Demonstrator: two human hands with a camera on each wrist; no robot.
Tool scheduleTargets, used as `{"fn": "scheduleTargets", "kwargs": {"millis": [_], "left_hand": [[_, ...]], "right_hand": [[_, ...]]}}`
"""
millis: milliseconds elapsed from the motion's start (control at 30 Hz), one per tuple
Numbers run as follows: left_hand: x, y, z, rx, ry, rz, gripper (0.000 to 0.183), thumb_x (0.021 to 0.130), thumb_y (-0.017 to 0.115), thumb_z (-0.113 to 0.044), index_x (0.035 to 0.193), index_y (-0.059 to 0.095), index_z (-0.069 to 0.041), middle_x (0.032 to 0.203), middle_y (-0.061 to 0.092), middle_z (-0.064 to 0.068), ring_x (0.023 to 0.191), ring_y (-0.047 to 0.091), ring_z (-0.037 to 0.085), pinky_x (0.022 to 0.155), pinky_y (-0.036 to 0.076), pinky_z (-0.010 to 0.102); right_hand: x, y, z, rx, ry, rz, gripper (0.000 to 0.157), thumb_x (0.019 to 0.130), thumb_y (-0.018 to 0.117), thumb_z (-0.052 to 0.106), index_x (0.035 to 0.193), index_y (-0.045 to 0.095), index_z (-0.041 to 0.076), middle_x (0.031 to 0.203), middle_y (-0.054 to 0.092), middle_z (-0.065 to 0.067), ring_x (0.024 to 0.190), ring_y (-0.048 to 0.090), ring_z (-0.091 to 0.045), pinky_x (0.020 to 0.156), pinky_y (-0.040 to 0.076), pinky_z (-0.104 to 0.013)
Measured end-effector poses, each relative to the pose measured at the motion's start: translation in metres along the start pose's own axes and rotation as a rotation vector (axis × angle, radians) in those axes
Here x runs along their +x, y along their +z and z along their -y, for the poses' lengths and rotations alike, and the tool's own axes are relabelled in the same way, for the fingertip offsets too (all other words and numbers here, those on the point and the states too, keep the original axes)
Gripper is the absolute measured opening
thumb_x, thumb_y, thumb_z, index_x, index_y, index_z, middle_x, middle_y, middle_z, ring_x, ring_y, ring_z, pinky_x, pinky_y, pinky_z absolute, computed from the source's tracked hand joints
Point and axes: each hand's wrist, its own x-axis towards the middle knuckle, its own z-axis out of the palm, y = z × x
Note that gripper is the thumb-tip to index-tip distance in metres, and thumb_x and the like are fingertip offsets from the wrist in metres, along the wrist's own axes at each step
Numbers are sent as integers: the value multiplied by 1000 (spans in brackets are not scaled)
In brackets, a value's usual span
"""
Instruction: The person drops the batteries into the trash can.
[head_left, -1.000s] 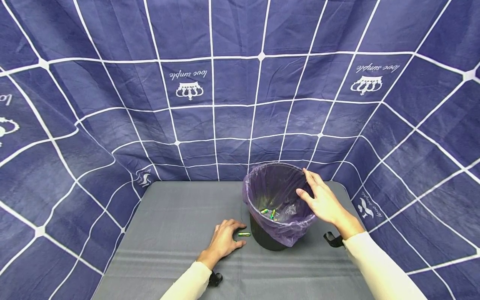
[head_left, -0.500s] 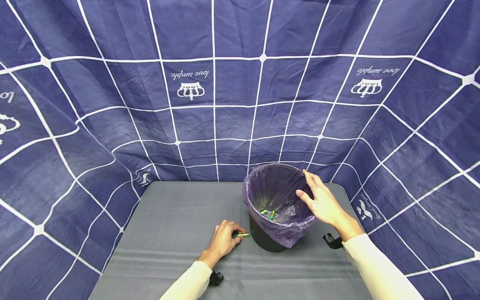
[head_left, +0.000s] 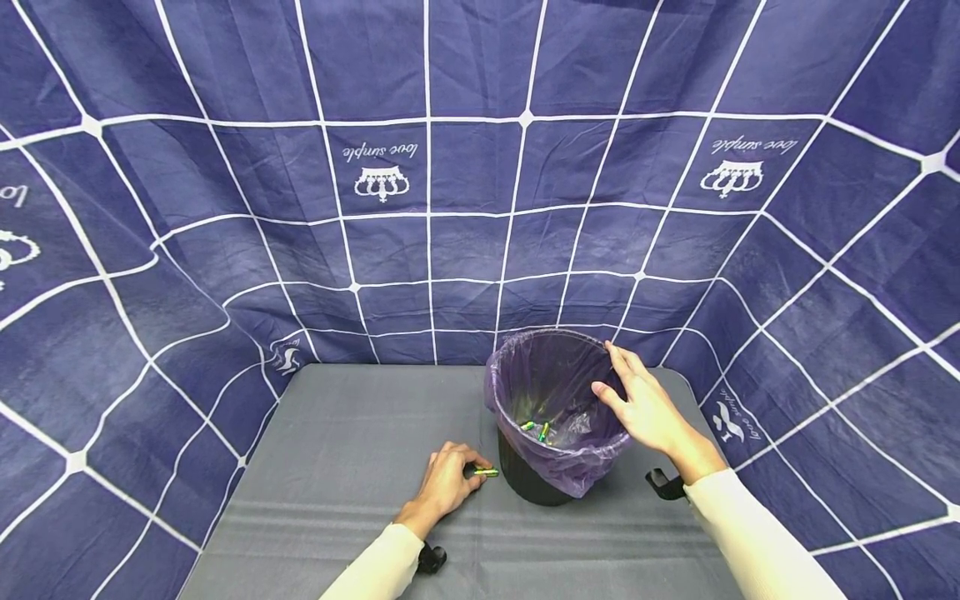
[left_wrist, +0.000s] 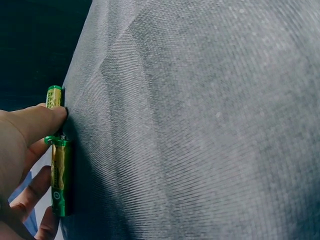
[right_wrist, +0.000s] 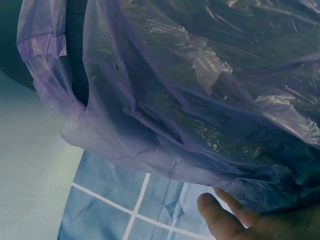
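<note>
My left hand (head_left: 446, 475) pinches a green-and-gold battery (head_left: 486, 472) between thumb and fingers, close over the grey tabletop. In the left wrist view the thumb presses that battery (left_wrist: 54, 97). A second green battery (left_wrist: 61, 177) lies beside the lower fingers there. Just right of this hand stands a black bin (head_left: 525, 475) lined with a purple plastic bag (head_left: 517, 358). My right hand (head_left: 648, 404) rests on the bin's right rim, fingers fairly straight and thumb spread toward the inside. The right wrist view shows its thumb beside the bag (right_wrist: 150, 150).
Inside the bin lie a couple of green batteries (head_left: 543, 432). The grey table (head_left: 360, 433) backs onto a blue curtain (head_left: 465, 183) with white grid lines, which also hangs at both sides. Black straps circle both wrists.
The left thumb and fingers, spread around the battery a second ago, have come together on it, and it has shifted very slightly. The right hand and bin have stayed in place.
</note>
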Motion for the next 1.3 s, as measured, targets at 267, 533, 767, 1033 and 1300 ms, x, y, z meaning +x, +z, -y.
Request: {"fn": "scheduleTargets", "kwargs": {"millis": [267, 533, 767, 1033, 1300], "left_hand": [[2, -3, 1, -18, 7, -1, 19, 92, 98, -17, 106, 92, -29, 109, 86, -11, 109, 76, 21, 97, 60, 51], [4, -13, 0, -91, 0, -40, 20, 92, 97, -11, 107, 92, -23, 104, 84, -8, 102, 76, 23, 92, 63, 44], [8, -26, 0, -193, 15, -92, 22, 91, 95, -3, 108, 90, -16, 101, 83, -2, 96, 76, 25, 89, 63, 39], [17, -50, -3, -278, -11, -166, 27, 92, 93, 4, 111, 89, -14, 94, 75, 0, 82, 72, 25, 74, 56, 22], [22, -72, -11, -315, 12, -238, 34, 92, 90, 8, 118, 88, -13, 96, 74, 2, 74, 66, 14, 67, 53, 18]], "right_hand": [[-1, 1, -1, 1, -10, -11, 79, 117, 65, 33, 180, 34, -3, 177, 47, -32, 160, 53, -59, 132, 42, -76], [0, 2, -4, -3, -5, -2, 80, 118, 64, 34, 181, 32, -4, 178, 44, -32, 161, 51, -59, 133, 40, -76], [0, 3, -4, -5, -8, 5, 81, 118, 63, 35, 180, 31, -5, 178, 43, -33, 162, 50, -59, 133, 39, -76], [0, 1, -1, -6, -5, 3, 80, 117, 64, 34, 180, 32, -4, 178, 45, -32, 163, 50, -59, 134, 40, -76], [1, 0, 0, -12, 0, 11, 81, 117, 64, 35, 180, 33, -5, 178, 45, -32, 163, 50, -59, 133, 41, -76]]}}
